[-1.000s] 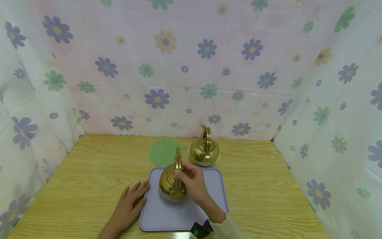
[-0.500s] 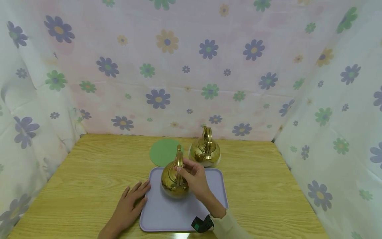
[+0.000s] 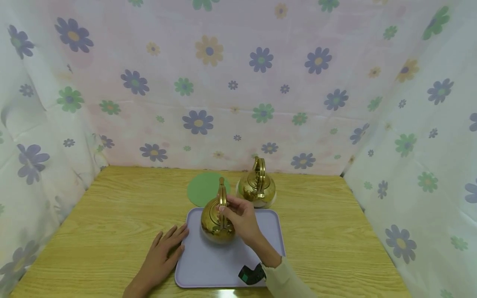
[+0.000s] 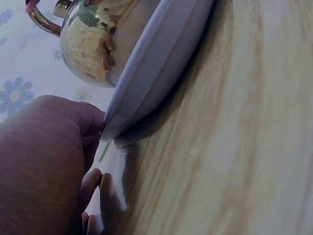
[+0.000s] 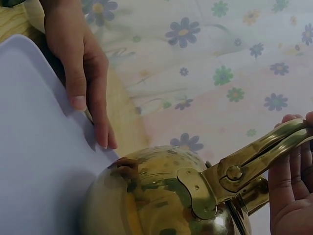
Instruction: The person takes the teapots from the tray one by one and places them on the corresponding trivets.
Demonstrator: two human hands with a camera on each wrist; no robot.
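Note:
My right hand [image 3: 238, 215] grips the upright handle [image 5: 264, 152] of a shiny gold kettle [image 3: 216, 223], which hangs over the back half of a lavender tray [image 3: 208, 269]. The kettle [image 5: 156, 196] looks slightly raised off the tray [image 5: 34, 147]. My left hand [image 3: 164, 250] lies flat on the wooden table, fingers straight, fingertips touching the tray's left rim [image 4: 156, 63]. The left wrist view shows that hand [image 4: 44, 156] low beside the rim, with the kettle [image 4: 93, 44] above it.
A second gold kettle [image 3: 257, 187] stands on the table just behind the tray's right back corner. A round green mat [image 3: 201, 188] lies to its left. Flowered cloth walls close in the back and both sides of the table [image 3: 335, 231].
The kettle has moved a little up and toward the back of the tray in my right hand. The left hand has stayed at the tray's rim.

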